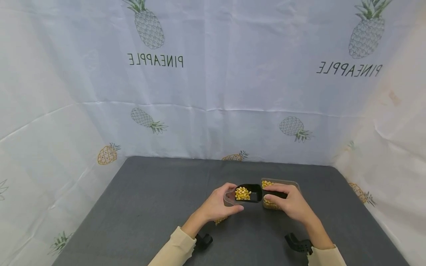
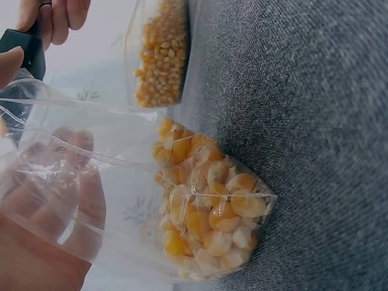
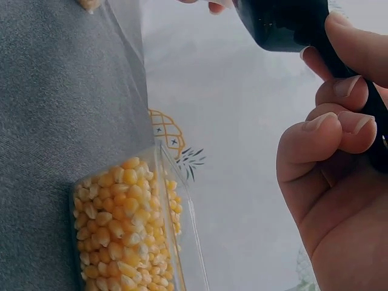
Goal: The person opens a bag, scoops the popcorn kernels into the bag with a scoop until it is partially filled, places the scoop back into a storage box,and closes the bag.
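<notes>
My left hand point(image 1: 217, 204) holds open the mouth of a clear plastic bag point(image 2: 115, 139). Corn kernels point(image 2: 212, 212) fill the bag's lower end, which hangs down to the grey tabletop or just above it. In my right hand point(image 1: 293, 203) is the handle of a black scoop point(image 1: 257, 193), gripped between thumb and curled fingers. The scoop's front lies at the bag's mouth and carries a small heap of yellow kernels point(image 1: 242, 193). Under the right hand stands a clear plastic box point(image 3: 193, 242) holding many kernels, also seen behind the bag in the left wrist view.
The dark grey table point(image 1: 149, 207) extends around both hands. Behind it hangs a white curtain point(image 1: 213, 81) printed with pineapples, which also encloses the sides. Black wrist straps point(image 1: 298, 244) sit on both forearms.
</notes>
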Demonstrator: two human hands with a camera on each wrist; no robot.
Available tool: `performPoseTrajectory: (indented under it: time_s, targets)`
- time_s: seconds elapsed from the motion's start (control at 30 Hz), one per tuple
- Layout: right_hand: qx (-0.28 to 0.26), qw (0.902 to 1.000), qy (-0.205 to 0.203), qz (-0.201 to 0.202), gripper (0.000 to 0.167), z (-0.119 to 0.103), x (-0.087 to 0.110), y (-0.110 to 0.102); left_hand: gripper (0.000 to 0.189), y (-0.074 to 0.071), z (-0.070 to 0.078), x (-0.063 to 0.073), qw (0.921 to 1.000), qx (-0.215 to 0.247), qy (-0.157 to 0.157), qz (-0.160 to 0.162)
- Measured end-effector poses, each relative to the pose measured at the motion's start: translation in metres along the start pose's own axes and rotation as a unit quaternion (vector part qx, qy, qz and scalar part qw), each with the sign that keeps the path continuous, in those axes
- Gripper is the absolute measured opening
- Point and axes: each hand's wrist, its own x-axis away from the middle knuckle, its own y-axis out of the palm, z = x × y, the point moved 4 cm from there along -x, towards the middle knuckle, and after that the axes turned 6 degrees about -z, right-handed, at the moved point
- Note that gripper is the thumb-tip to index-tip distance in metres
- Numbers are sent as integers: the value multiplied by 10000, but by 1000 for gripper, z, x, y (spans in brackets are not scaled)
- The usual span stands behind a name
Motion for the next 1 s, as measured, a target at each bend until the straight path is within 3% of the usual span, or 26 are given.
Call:
performPoseTrajectory:
  time_s: [1.0]
  targets:
    - [139,9996,116,-232,26,-9,0,1,61,2,0,0,9996,-283,22,49]
